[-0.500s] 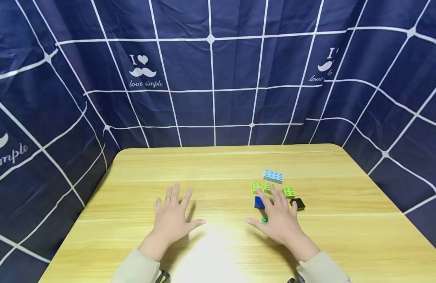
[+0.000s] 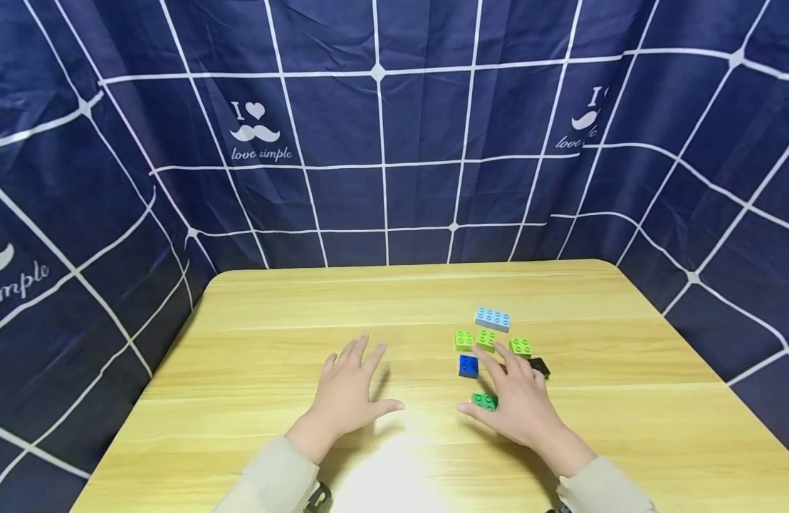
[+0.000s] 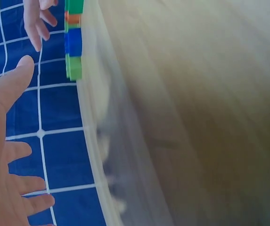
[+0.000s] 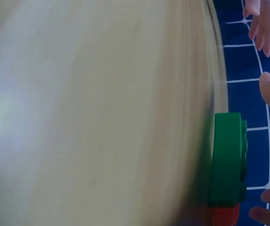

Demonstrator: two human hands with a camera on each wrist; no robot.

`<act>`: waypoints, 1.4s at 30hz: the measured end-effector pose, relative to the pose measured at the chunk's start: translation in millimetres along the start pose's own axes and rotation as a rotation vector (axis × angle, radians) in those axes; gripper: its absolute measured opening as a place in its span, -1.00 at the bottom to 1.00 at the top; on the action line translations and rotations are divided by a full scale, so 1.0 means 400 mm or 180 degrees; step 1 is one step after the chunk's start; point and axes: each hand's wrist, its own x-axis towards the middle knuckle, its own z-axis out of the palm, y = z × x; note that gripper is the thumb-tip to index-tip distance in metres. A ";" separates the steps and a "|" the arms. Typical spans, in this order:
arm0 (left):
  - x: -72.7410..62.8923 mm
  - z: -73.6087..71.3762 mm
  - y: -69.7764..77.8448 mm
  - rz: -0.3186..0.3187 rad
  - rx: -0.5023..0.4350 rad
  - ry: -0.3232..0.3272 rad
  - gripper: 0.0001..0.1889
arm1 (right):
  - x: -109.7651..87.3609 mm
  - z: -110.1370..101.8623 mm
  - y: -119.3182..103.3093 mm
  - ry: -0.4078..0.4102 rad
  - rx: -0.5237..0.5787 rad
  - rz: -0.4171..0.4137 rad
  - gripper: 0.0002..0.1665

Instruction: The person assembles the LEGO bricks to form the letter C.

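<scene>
My left hand hovers above the table's middle, fingers spread and nothing in its grasp. To the right, my right hand hangs over a group of toy building bricks, fingers slightly bent and also holding nothing. A green brick lies between its thumb and index finger, seemingly untouched. Beyond the fingertips are a blue brick and lime green bricks. A black brick shows past the outer fingers. In the right wrist view a red brick sits by the green one, mostly covered in the head view.
A long light blue brick lies farthest back in the group. The wooden table has rounded back corners. Dark blue curtain with white lines surrounds its back and sides.
My left hand has moved to the right, toward the middle. My right hand has shifted slightly right and nearer, its fingers more bent, uncovering more of the green and blue bricks.
</scene>
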 end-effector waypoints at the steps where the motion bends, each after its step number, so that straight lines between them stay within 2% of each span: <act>1: 0.004 0.003 0.007 0.0036 -0.0032 -0.0013 0.01 | -0.003 -0.001 0.004 0.0004 0.0011 -0.0016 0.12; 12: 0.045 0.035 0.080 0.0311 -0.0037 -0.0060 0.00 | -0.025 -0.017 0.044 0.0019 -0.0018 -0.0197 0.12; 24: 0.079 0.076 0.138 0.0513 -0.0049 -0.0055 -0.01 | -0.046 -0.018 0.071 0.0094 -0.0169 -0.0416 0.07; 38: 0.103 0.124 0.210 0.0728 0.0123 -0.0390 -0.05 | -0.073 -0.018 0.097 0.0070 -0.0099 -0.0542 -0.15; 42: 0.109 0.131 0.224 0.0771 0.0094 -0.0480 -0.09 | -0.081 -0.018 0.099 0.0020 -0.0071 -0.0546 -0.17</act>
